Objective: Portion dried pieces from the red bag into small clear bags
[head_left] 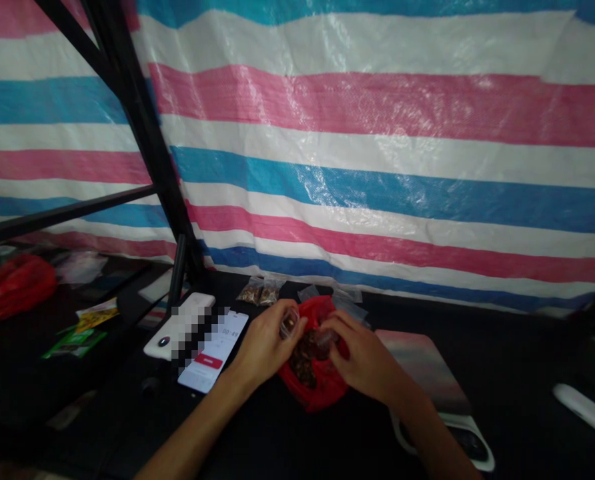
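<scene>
A red plastic bag (pixel 313 398) lies spread open on the black surface with small brown pieces (pixel 302 370) inside. My left hand (pixel 270 337) is closed around a small clear plastic bag (pixel 290 321), its mouth facing up and a little brown stuff showing in it. Over the right side of the red bag, my right hand (pixel 352 350) pinches a small clear, see-through container (pixel 326 341); whether it is a cup or a scoop I cannot tell. Behind my left hand rest two filled clear bags (pixel 260 293) of brown pieces.
More clear bags (pixel 348 300) lie behind the red bag. A phone (pixel 212 357) with a lit timer and a white device (pixel 177 327) are at left. At right are a greyish-pink flat box (pixel 427 367), a white-cased object (pixel 470 440) and a white rounded object (pixel 585 408).
</scene>
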Available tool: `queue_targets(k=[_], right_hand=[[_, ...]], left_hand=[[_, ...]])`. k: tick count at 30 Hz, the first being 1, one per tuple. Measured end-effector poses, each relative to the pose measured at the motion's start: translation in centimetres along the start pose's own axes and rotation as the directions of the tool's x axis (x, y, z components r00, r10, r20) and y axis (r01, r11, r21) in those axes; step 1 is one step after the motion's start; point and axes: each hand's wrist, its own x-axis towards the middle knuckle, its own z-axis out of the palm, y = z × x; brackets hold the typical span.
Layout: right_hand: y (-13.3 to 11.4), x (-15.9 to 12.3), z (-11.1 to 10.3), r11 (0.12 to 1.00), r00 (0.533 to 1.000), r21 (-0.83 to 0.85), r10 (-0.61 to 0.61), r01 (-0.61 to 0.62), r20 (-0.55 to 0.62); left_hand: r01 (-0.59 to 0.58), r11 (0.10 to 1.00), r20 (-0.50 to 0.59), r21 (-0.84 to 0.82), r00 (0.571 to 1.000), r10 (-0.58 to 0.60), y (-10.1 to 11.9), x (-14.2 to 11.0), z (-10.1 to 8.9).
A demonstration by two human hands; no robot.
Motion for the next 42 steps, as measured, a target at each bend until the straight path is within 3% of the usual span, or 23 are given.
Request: queue_targets(k=[2,4,6,8,10,13,15,19,23,26,34,39,42], right_hand=[[0.1,-0.1,0.2,1.0,0.999,-0.027,0.005,-0.003,0.045],[0.4,-0.3,0.1,0.999,0.997,-0.043,0.01,-0.007,0.07],[0.7,-0.5,-0.1,0.999,0.996,-0.043,0.018,-0.015,0.086],[0.9,-0.6,-0.4,0.999,0.993,-0.039,0.028,-0.024,0.112],[1.0,-0.7,-0.5,0.999,0.99,-0.038,0.036,-0.031,0.138],[0.9,-0.9,-0.5,0.999,0.984,-0.015,0.048,-0.046,0.172],[0.9,-1.0,-0.6,0.997,0.974,0.012,0.068,-0.072,0.215],[0.8,-1.4,-0.7,0.991,0.957,0.044,0.109,-0.125,0.268],[0.3,-1.4,-0.6,0.985,0.956,-0.025,0.174,-0.173,0.235],[-0.4,-1.2,-0.1,0.981,0.955,-0.068,0.19,-0.179,0.229],[-1.1,-0.8,1.7,0.964,0.956,-0.135,0.249,-0.229,0.158],[-1.1,-0.5,1.9,0.95,0.946,-0.066,0.31,-0.305,0.095],[-1.0,-0.3,2.1,0.947,0.944,-0.031,0.321,-0.319,0.075]], left_hand=[[0.045,0.996,-0.054,0.081,0.998,-0.04,1.0,-2.0,-0.4],[0.23,0.966,-0.082,0.121,0.972,-0.222,1.7,-5.0,0.1],[0.463,0.882,-0.076,0.093,0.886,-0.457,2.0,-8.2,1.8],[0.601,0.796,-0.057,0.077,0.799,-0.598,1.9,-10.6,4.1],[0.669,0.741,-0.092,0.055,0.743,-0.664,1.8,-11.6,6.2],[0.694,0.718,-0.104,-0.049,0.712,-0.695,2.3,-10.6,7.8],[0.665,0.729,-0.121,-0.16,0.72,-0.683,2.7,-9.4,8.0],[0.496,0.773,-0.19,-0.395,0.779,-0.597,2.9,-8.1,7.6],[0.375,0.761,-0.26,-0.53,0.783,-0.566,2.3,-8.0,6.8],[0.356,0.721,-0.219,-0.595,0.791,-0.572,1.7,-7.7,6.4],[0.319,0.691,-0.144,-0.648,0.84,-0.523,1.0,-6.8,5.9],[0.314,0.694,-0.123,-0.648,0.856,-0.502,0.9,-6.3,5.3],[0.32,0.674,-0.053,-0.665,0.881,-0.47,0.9,-6.1,5.2]])
